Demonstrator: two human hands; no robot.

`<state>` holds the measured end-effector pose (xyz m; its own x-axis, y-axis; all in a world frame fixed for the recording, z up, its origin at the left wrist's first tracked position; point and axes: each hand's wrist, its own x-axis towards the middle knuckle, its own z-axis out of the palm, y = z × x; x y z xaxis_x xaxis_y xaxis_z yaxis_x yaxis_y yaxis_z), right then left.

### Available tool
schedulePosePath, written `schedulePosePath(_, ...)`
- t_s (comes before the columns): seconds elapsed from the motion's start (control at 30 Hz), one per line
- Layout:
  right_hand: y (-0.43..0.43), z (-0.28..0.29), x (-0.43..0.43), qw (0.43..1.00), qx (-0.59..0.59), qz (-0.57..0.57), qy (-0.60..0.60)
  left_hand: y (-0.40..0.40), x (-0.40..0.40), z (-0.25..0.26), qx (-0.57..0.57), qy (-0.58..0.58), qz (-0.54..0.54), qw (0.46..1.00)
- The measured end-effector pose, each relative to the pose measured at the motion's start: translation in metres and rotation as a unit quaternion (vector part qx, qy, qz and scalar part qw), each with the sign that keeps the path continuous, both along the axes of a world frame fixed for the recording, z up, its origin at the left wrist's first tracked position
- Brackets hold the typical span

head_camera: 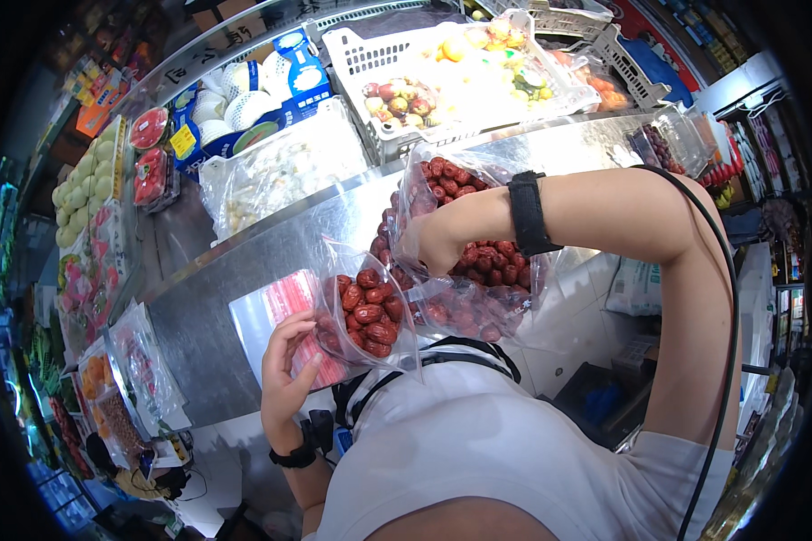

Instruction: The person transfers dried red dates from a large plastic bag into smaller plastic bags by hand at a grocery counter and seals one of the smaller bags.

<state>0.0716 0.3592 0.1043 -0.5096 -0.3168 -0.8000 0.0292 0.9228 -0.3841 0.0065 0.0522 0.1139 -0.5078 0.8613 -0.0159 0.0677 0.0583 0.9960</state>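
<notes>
A small clear plastic bag (406, 338) stands on the counter with its mouth spread, holding wrinkled red dates (369, 314). My left hand (285, 372) is beside this bag, thumb and fingers apart, over the edge of a stack of pink-and-white printed packaging (298, 297); whether the fingertips touch the bag is unclear. To the right lies a large clear bag (440, 314), full of more red dates (490, 264). My right hand (433, 243) reaches down into its opening. Its fingers are hidden by the plastic and dates, so what they hold does not show.
The metal counter (216, 324) runs in front of me. Behind it are a white crate of fruit (352, 54), a plastic-covered crate (277, 172) and a blue box of foam-netted fruit (243, 101). Cut-fruit packs (152, 176) sit left. A black cable (732, 318) hangs along my right arm.
</notes>
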Motion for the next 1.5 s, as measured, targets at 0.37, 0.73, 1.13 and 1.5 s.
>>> schedulePosePath(0.37,0.004,0.058,0.011,0.989,0.022,0.078,0.127,-0.002,0.000,0.002,0.004,-0.004,0.002,1.000)
schedulePosePath(0.73,0.018,0.115,0.034,0.985,0.018,-0.057,0.162,0.001,0.001,0.008,-0.001,0.004,-0.013,1.000)
schedulePosePath(1.13,-0.015,0.194,0.037,0.859,-0.095,-0.071,0.499,0.001,0.000,0.006,-0.007,0.010,-0.016,1.000)
schedulePosePath(1.5,-0.049,0.170,0.031,0.886,-0.167,0.004,0.432,0.003,0.004,0.009,-0.009,-0.004,0.000,1.000)
